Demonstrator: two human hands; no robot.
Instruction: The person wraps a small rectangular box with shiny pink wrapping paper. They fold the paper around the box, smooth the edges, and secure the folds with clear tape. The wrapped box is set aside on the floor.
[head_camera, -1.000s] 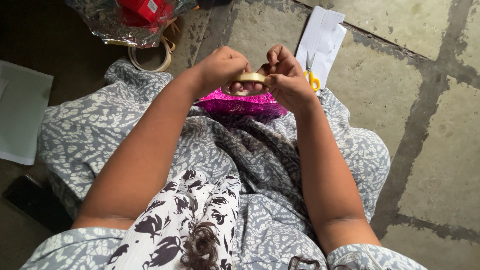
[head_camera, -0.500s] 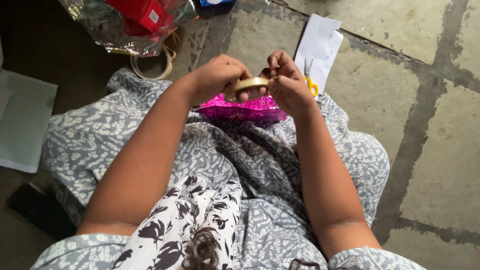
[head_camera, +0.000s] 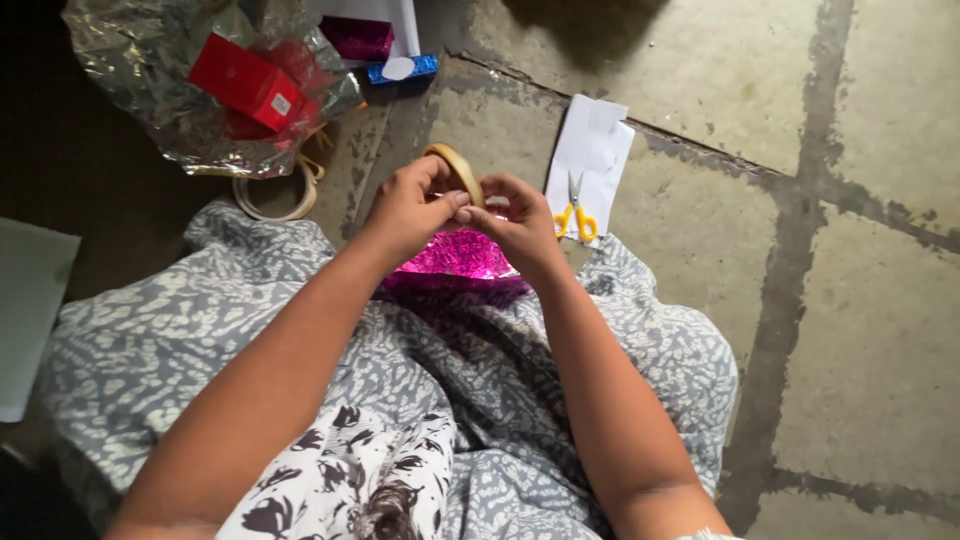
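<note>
Pinching a roll of tape (head_camera: 455, 170) between thumb and fingers, the left hand (head_camera: 408, 205) is held above the pink foil parcel (head_camera: 452, 262), with the roll tilted up on edge just over the knuckles. The right hand (head_camera: 513, 222) is set against the roll's near side, its fingertips drawn together on what looks like the tape's loose end, though the end itself cannot be made out. The parcel is rested on the lap, on grey patterned cloth, directly beneath both hands. Just right of the parcel, yellow-handled scissors (head_camera: 577, 212) are laid on a white sheet of paper (head_camera: 592, 150) on the concrete floor. Left of the parcel, a second tape ring (head_camera: 272, 196) is seen beside crumpled silver foil (head_camera: 140, 70), on which a red box (head_camera: 243, 82) is placed.
</note>
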